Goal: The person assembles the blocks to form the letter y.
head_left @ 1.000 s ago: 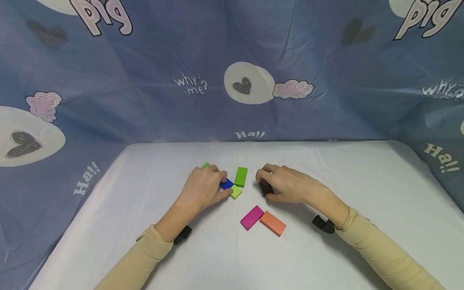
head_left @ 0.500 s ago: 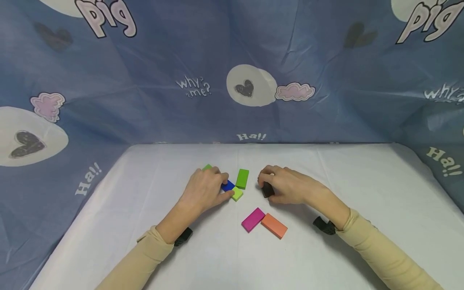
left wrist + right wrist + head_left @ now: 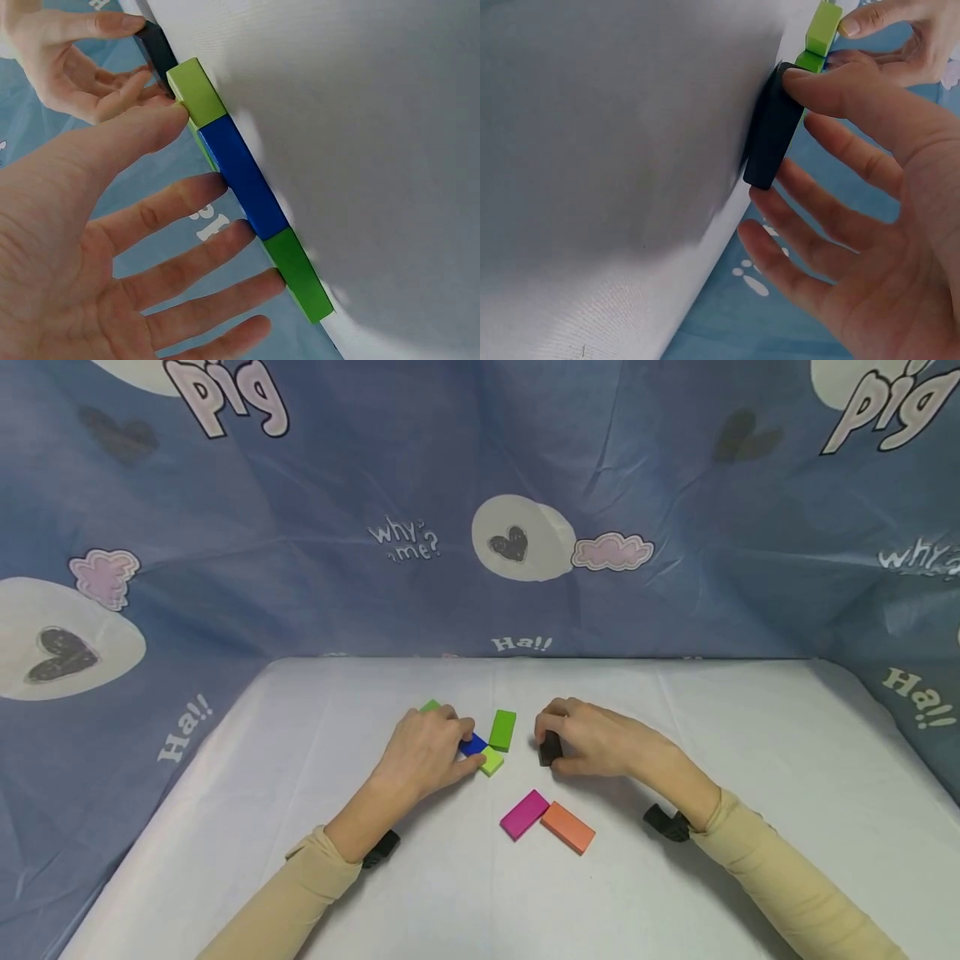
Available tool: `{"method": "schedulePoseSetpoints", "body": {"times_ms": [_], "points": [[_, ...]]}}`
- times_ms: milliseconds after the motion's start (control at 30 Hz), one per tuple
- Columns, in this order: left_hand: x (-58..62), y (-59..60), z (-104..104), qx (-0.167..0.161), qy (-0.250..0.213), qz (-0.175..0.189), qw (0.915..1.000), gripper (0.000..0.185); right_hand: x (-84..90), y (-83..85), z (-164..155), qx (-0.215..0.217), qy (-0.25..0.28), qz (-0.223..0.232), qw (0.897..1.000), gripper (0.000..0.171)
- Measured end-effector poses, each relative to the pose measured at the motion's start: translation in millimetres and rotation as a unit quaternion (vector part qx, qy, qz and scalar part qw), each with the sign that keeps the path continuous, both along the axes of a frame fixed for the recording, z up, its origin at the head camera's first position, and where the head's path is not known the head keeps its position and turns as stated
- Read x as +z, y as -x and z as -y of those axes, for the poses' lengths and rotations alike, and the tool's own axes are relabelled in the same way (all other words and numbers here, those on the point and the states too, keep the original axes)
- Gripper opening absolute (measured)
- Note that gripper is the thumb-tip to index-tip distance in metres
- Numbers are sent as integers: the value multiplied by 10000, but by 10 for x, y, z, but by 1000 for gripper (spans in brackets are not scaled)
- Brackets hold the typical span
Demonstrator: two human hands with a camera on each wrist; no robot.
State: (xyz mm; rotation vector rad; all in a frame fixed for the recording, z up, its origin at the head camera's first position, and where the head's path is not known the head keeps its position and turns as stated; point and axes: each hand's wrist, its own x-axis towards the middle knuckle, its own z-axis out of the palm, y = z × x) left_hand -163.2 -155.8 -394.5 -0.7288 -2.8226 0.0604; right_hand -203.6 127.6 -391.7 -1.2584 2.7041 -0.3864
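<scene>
My left hand (image 3: 423,752) rests against a row of blocks. Its thumb touches a lime block (image 3: 197,94), and its fairly straight fingertips touch a long blue block (image 3: 244,176) and a green block (image 3: 300,277) at the far end. In the head view this hand covers part of the row. Just right of the lime block's tip lies another green block (image 3: 502,730). My right hand (image 3: 600,739) pinches a black block (image 3: 769,131) between thumb and fingertips, apart from the others and to their right.
A magenta block (image 3: 524,815) and an orange block (image 3: 567,828) lie corner to corner nearer to me. All are on a white-covered table (image 3: 420,902). A blue printed cloth (image 3: 337,593) hangs behind and along the sides.
My right hand has turned the black block slightly, so it points more straight away from me. The left hand stays at the row; the whole head view has shifted a little.
</scene>
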Motion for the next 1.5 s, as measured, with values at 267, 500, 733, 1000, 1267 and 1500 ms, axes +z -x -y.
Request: {"method": "schedulePoseSetpoints", "body": {"times_ms": [267,500,733,1000,1267,1500], "points": [[9,4,1,41,41,102,9999,36,28,98,65,39,82,-19,10000,28],[7,-7,0,64,-13,119,9999,36,45,284,129,60,430,-196,9989,27],[4,-10,-15,14,-43,114,9999,37,3,475,188,-9,491,-251,9985,28],[8,-15,-12,46,-85,142,9999,36,6,608,252,-290,325,-132,9990,29],[11,-8,-14,8,-125,73,9999,34,-47,704,329,-243,306,-155,9991,28],[23,-11,-13,20,-89,115,9999,34,-47,724,385,-260,287,103,9992,29]]}}
